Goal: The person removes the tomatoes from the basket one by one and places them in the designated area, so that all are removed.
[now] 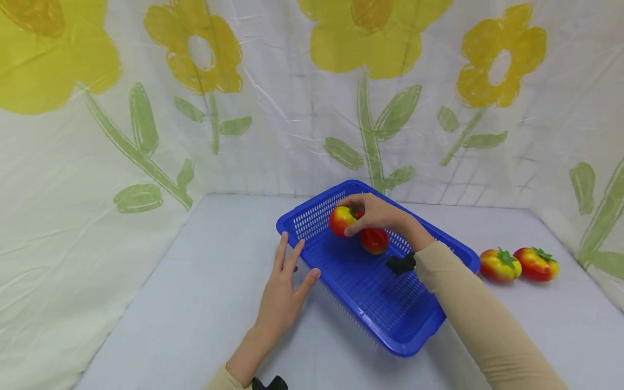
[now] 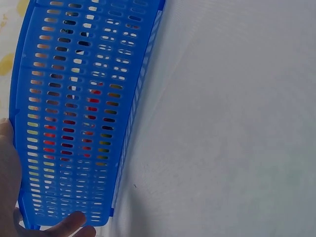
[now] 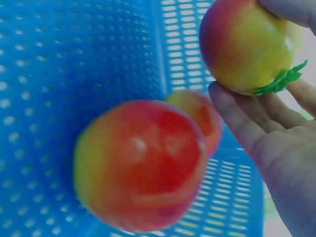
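My right hand (image 1: 372, 211) reaches into a blue plastic basket (image 1: 370, 311) and grips a red-and-yellow tomato (image 1: 339, 222) with thumb and fingers. In the right wrist view the held tomato (image 3: 247, 47) shows its green leafy top. Below it, a redder tomato (image 3: 140, 165) lies in the basket, with another tomato (image 3: 200, 118) partly hidden behind. My left hand (image 1: 283, 298) is at the basket's left side, fingers spread and fairly straight, fingertips right at the rim. The left wrist view shows its fingers (image 2: 69, 226) against the slotted wall.
Two more red-and-yellow tomatoes with green tops, one nearer (image 1: 499, 265) and one farther right (image 1: 537, 264), sit on the white table (image 1: 195, 303) just right of the basket. A white curtain (image 1: 283, 124) painted with yellow flowers hangs behind and along the sides.
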`<state>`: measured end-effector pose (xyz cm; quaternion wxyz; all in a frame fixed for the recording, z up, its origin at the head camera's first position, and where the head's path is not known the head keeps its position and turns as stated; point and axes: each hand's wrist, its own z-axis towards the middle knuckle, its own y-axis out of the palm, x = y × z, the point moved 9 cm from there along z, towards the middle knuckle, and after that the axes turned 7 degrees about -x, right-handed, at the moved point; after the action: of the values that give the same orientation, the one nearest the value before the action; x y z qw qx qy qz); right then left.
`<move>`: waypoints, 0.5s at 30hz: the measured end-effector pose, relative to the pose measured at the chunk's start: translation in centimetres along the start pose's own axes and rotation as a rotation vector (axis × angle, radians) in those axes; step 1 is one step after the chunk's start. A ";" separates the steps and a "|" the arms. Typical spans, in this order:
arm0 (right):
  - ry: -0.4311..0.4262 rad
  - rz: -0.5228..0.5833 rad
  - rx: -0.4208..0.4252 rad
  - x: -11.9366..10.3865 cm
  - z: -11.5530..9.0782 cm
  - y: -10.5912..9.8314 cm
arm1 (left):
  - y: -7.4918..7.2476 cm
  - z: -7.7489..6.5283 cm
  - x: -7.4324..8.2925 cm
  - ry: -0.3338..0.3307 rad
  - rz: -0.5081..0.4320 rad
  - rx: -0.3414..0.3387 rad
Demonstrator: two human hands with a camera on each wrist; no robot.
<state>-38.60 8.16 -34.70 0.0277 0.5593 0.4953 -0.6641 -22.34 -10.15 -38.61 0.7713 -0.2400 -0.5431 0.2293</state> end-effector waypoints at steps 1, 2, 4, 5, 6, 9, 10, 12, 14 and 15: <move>-0.004 0.001 0.005 -0.1 -0.1 -0.2 | 0.0 0.0 0.0 0.001 0.000 0.001; -0.009 0.005 0.007 -0.3 -0.1 -0.4 | -0.1 0.0 0.0 0.004 0.000 0.001; -0.021 0.005 0.006 -0.8 -0.3 -0.6 | -0.1 0.0 0.1 0.011 -0.003 0.002; -0.025 0.007 0.005 -1.0 -0.3 -0.6 | -0.1 0.0 0.1 0.014 -0.005 0.002; -0.030 0.008 0.003 -1.3 -0.4 -0.7 | -0.1 0.0 0.1 0.017 -0.007 0.002; -0.054 0.002 -0.006 -2.0 -0.8 -0.8 | -0.1 0.0 0.1 0.019 -0.008 0.001; -0.060 0.001 -0.010 -2.2 -0.9 -0.9 | -0.1 0.0 0.1 0.019 -0.006 0.002; -0.082 0.005 -0.021 -2.8 -1.2 -1.0 | -0.1 0.0 0.1 0.018 -0.002 0.001; -0.097 -0.003 -0.028 -3.4 -1.5 -1.1 | -0.1 -0.1 0.1 0.018 0.001 0.004; -0.102 -0.001 -0.033 -3.7 -1.6 -1.2 | -0.1 -0.1 0.1 0.018 0.003 0.004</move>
<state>-36.77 7.95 -30.96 0.0618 0.5239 0.5043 -0.6837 -22.22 -10.18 -38.49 0.7763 -0.2412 -0.5354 0.2294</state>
